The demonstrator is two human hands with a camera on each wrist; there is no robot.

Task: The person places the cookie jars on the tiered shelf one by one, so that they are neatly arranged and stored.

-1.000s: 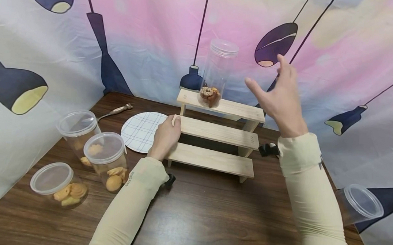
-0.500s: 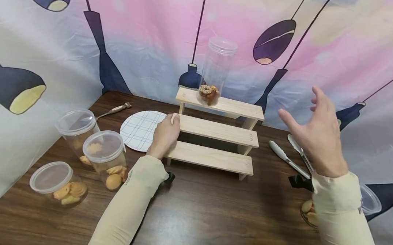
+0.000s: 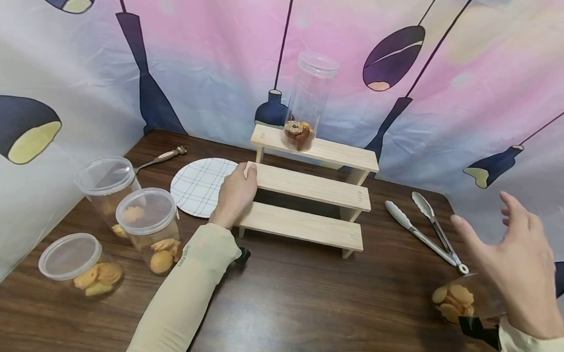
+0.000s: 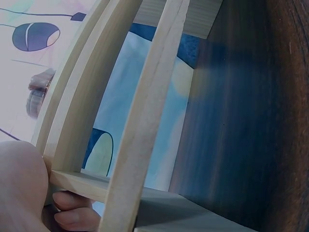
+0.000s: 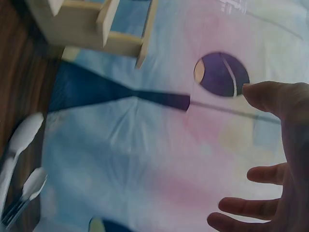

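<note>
A three-tier wooden display stand (image 3: pixel 310 185) stands in the middle of the table. My left hand (image 3: pixel 236 194) grips the left end of its middle tier; in the left wrist view, the fingers (image 4: pixel 75 216) curl under the wood. On the top tier is a tall clear jar (image 3: pixel 310 101) with a sprinkled ring-shaped treat and brown pieces at the bottom. Far to the right, my right hand (image 3: pixel 524 265) is raised with thumb and fingers spread, holding nothing. It partly covers a clear jar of cookies (image 3: pixel 453 303) below it.
Metal tongs (image 3: pixel 426 232) lie between the stand and the right hand. At the left are a tall jar (image 3: pixel 107 181), another jar (image 3: pixel 149 217) and a short jar (image 3: pixel 72 256), all with cookies. A checked plate (image 3: pixel 198 188) and a wood-handled utensil (image 3: pixel 162 157) lie behind them.
My right hand has moved from beside the top tier out to the right and down, uncovering the tongs and the cookie jar. My left hand keeps its grip on the stand.
</note>
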